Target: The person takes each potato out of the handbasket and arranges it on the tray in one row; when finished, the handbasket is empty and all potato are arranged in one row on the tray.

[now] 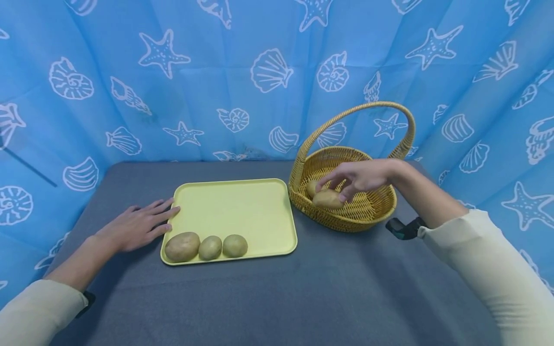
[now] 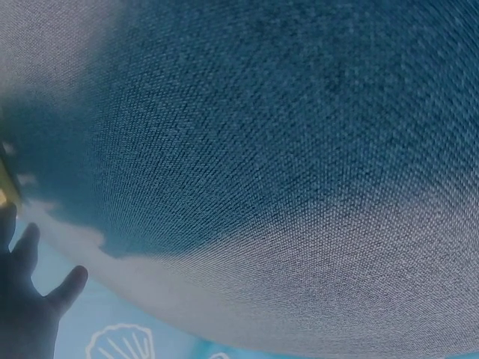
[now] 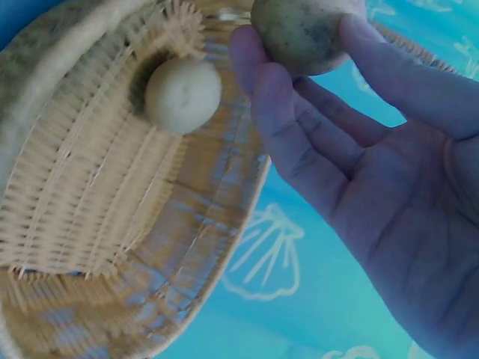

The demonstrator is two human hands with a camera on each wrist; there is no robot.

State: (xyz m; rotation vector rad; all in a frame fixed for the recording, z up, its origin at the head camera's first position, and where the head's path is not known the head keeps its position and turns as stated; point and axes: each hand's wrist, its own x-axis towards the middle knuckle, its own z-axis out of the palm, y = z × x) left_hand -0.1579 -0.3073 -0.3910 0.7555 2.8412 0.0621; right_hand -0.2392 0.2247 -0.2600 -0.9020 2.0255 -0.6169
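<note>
My right hand (image 1: 357, 177) pinches a potato (image 1: 328, 199) between thumb and fingertips, over the left side of the wicker basket (image 1: 381, 211). In the right wrist view the held potato (image 3: 299, 34) sits at the fingertips, and a second potato (image 3: 183, 96) lies apart on the basket's floor. My left hand (image 1: 136, 226) has its fingers spread, the fingertips resting on the left rim of the yellow tray (image 1: 238, 206). Along the tray's near edge lie a large potato (image 1: 182, 246) and two smaller ones, a potato (image 1: 210, 248) and a potato (image 1: 235, 246).
A grey cloth (image 1: 259, 302) covers the table. The basket's tall handle (image 1: 346, 113) arches above it, and its left side stands close to the tray's right edge. Behind the table hangs a blue curtain (image 1: 207, 86) with shell and starfish prints.
</note>
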